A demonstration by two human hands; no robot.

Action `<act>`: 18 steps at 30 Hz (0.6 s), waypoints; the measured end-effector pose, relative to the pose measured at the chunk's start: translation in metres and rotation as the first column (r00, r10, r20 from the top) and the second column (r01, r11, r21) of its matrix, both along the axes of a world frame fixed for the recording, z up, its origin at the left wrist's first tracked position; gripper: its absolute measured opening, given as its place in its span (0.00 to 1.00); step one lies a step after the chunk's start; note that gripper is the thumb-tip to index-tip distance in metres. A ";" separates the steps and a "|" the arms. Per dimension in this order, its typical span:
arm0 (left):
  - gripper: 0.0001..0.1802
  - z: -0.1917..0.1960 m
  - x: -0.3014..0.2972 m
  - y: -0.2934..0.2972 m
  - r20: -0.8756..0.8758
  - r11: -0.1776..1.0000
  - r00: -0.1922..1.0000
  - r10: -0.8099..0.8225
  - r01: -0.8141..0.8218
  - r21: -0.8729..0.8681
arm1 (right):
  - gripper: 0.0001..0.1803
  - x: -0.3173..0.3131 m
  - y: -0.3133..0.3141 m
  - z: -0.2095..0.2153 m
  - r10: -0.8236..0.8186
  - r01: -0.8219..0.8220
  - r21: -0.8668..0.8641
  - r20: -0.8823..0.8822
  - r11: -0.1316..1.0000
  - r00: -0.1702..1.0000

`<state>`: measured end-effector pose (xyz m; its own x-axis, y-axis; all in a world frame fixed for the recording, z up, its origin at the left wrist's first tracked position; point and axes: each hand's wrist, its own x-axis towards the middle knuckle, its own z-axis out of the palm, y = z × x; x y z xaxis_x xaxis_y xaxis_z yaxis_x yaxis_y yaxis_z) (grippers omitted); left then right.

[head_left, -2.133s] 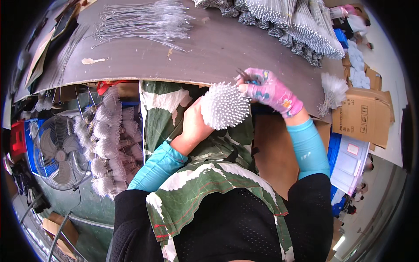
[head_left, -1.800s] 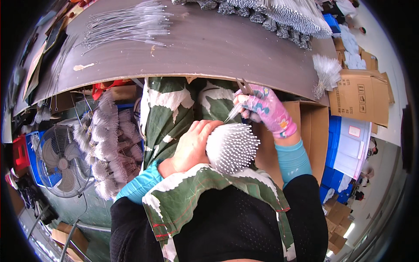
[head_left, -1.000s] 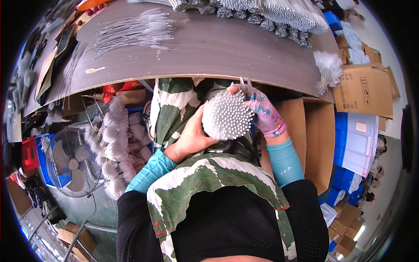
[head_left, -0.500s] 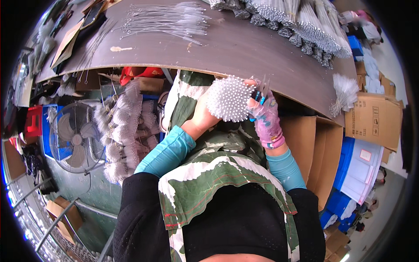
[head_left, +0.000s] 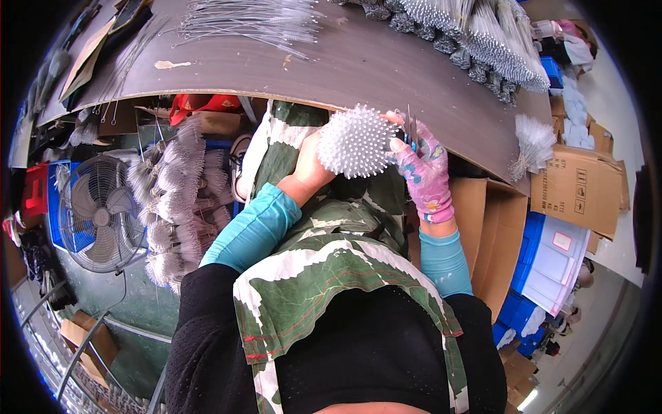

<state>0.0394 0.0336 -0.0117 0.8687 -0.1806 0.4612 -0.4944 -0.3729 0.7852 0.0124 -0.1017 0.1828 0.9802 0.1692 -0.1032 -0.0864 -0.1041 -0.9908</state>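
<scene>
My left hand (head_left: 314, 164) is closed round a thick bundle of thin white-bristled wire brushes (head_left: 356, 141), whose round end of many pale tips faces up. My right hand (head_left: 426, 169), in a pink flowered glove with bare fingertips, is closed on a small blue-handled cutting tool (head_left: 411, 131), like snips or scissors. Its thin pointed blades stick up beside the bundle's right side. The thumb and fingertips of this hand are close against the bundle; whether they press on it is hard to tell. Both hands are just off the front edge of the brown table (head_left: 276, 77).
Loose wire brushes (head_left: 252, 24) lie on the table's far left part, stacked bundles (head_left: 476, 38) at the far right. A small bunch (head_left: 533, 146) lies at the right edge. Cardboard boxes (head_left: 489, 228) stand right. A fan (head_left: 102, 214) and hanging brush bundles (head_left: 183, 200) are left.
The whole view has shifted slightly, so the table and surroundings sit a little further left and up. The bundle and both hands keep nearly the same hold; the tool's blades look closer together.
</scene>
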 end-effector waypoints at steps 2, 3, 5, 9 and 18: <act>0.18 -0.002 -0.001 0.001 0.008 1.000 1.000 -0.003 0.002 0.021 | 0.19 0.000 -0.003 -0.001 -0.019 0.022 -0.072 0.045 0.997 0.999; 0.17 -0.003 -0.002 0.002 0.012 0.999 1.000 -0.003 0.002 0.033 | 0.19 0.001 -0.005 0.000 -0.019 0.023 -0.074 0.044 0.997 0.999; 0.17 -0.004 -0.004 0.005 0.022 0.998 1.000 -0.001 0.000 0.060 | 0.15 0.001 -0.009 0.003 0.011 -0.008 -0.115 0.028 0.993 1.000; 0.16 0.005 -0.010 0.011 0.029 0.997 1.000 0.003 -0.006 0.077 | 0.15 0.000 -0.008 0.001 -0.014 0.018 -0.114 0.035 0.993 0.999; 0.19 0.027 -0.013 0.020 -0.012 0.999 1.000 0.008 -0.008 -0.045 | 0.15 -0.004 -0.001 0.000 -0.073 0.074 -0.025 0.028 0.997 0.997</act>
